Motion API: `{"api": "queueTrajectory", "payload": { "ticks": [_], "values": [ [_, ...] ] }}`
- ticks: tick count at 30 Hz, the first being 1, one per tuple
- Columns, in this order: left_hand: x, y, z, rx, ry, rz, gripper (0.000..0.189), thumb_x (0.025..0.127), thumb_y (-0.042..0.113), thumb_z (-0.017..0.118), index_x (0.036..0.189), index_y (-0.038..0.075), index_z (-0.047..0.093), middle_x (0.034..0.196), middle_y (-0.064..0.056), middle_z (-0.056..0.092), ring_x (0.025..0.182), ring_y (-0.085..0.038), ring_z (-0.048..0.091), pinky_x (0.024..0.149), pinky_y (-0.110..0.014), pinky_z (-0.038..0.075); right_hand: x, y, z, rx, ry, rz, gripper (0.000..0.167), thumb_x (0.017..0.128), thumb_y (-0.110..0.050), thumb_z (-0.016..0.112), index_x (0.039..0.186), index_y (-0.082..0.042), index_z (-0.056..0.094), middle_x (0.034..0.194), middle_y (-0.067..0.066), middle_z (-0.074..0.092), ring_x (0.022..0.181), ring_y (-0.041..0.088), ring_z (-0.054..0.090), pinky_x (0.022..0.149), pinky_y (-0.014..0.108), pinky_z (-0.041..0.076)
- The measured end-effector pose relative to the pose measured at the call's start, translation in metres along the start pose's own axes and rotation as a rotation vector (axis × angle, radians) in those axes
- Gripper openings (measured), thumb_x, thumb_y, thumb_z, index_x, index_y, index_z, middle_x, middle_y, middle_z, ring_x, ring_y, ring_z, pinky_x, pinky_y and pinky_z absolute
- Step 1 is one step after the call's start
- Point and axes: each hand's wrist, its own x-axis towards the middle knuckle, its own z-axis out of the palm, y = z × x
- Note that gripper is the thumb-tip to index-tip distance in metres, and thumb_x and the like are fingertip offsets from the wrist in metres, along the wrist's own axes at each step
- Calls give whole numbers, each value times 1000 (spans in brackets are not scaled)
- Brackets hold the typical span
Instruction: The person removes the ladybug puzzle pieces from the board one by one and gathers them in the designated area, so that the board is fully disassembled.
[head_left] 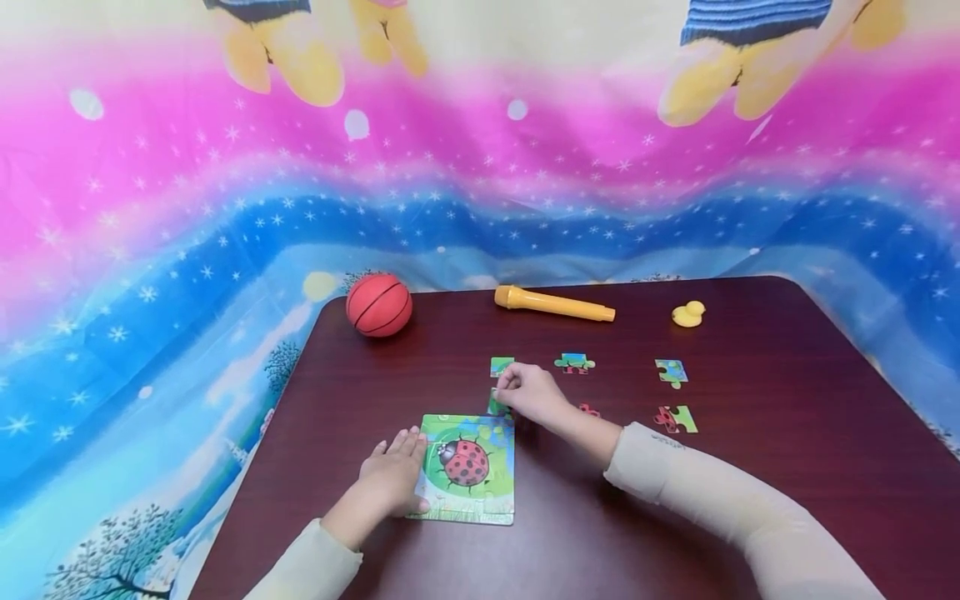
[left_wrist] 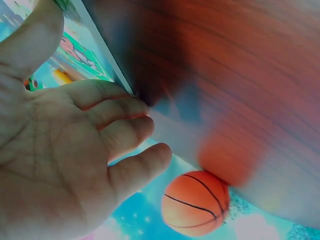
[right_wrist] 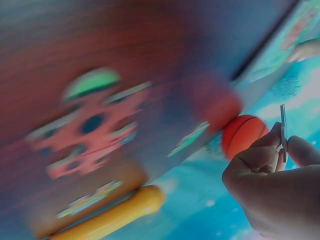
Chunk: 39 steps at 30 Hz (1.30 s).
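Observation:
My right hand (head_left: pixel 534 395) pinches a jigsaw piece (head_left: pixel 497 403) between thumb and fingers, just past the far right corner of the ladybug puzzle board (head_left: pixel 491 500). In the right wrist view that jigsaw piece (right_wrist: pixel 283 132) appears edge-on, a thin plate at the fingertips. Along the board's left edge lies my left hand (head_left: pixel 392 473), its fingers extended and touching the board's side; the left wrist view shows the palm and the thumb spread apart. Directly beyond the pinched piece, a green corner piece (head_left: pixel 501 365) lies on the table.
More jigsaw pieces lie to the right: a blue-green one (head_left: pixel 575 362), a blue corner (head_left: pixel 671 372), a red-and-green one (head_left: pixel 677 419) and a red one (head_left: pixel 588 410) partly behind my right forearm. A basketball (head_left: pixel 379 305), yellow toy microphone (head_left: pixel 557 303) and yellow duck (head_left: pixel 688 314) line the table's far edge.

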Motion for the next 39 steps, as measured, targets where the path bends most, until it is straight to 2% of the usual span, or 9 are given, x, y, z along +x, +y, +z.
{"api": "queueTrajectory", "payload": {
  "ticks": [5,11,17,21,25,29,34,39],
  "values": [
    [-3,-5,4,-19,-1,6,96,72,41,78,145,-1,32,153,-16,26,141,-30,22,111,-49,22,8,18,-13,-33,14,45,11,83,-17,70,79,-12,62,68,0,63,54,22,60,59,30,46],
    [-6,-8,2,-21,-12,-6,95,73,39,78,145,-1,31,153,-16,25,142,-30,22,111,-50,22,17,28,-13,-66,34,74,11,84,-18,69,79,-11,62,69,0,62,55,20,59,57,30,44],
    [-16,-22,3,-44,-23,-30,93,73,32,79,145,-3,30,153,-18,25,141,-32,21,111,-51,22,21,28,-9,-75,-29,76,11,85,-18,69,79,-12,62,70,3,64,56,21,58,58,30,44],
    [-23,-33,4,-70,-18,-47,92,73,30,79,144,-5,30,152,-20,24,141,-34,20,110,-53,20,21,29,-5,-90,-82,68,11,85,-17,69,78,-12,62,65,4,62,54,21,57,55,30,43],
    [-27,-40,5,-94,-17,-58,93,73,29,80,143,-6,30,152,-22,24,141,-36,19,110,-55,20,20,31,2,-112,-151,34,12,85,-17,69,77,-12,61,61,2,59,52,18,54,53,29,42],
    [-27,-40,5,-99,-12,-53,93,73,28,80,143,-7,30,152,-23,24,141,-36,19,110,-54,20,16,30,9,-222,-153,-15,14,85,-20,70,75,-15,61,65,-2,57,55,14,52,56,29,42],
    [-27,-39,6,-89,-18,-62,93,72,28,80,143,-7,31,151,-23,25,141,-35,21,110,-54,20,12,29,21,-442,-98,-95,16,84,-24,71,73,-20,60,79,-5,53,73,15,50,62,30,42],
    [-27,-39,6,-86,-18,-71,93,72,29,81,142,-7,32,151,-23,26,141,-36,20,110,-55,20,10,28,31,-533,-27,-142,17,83,-26,73,73,-22,59,86,-3,52,79,19,50,61,32,42]
  ]
}}
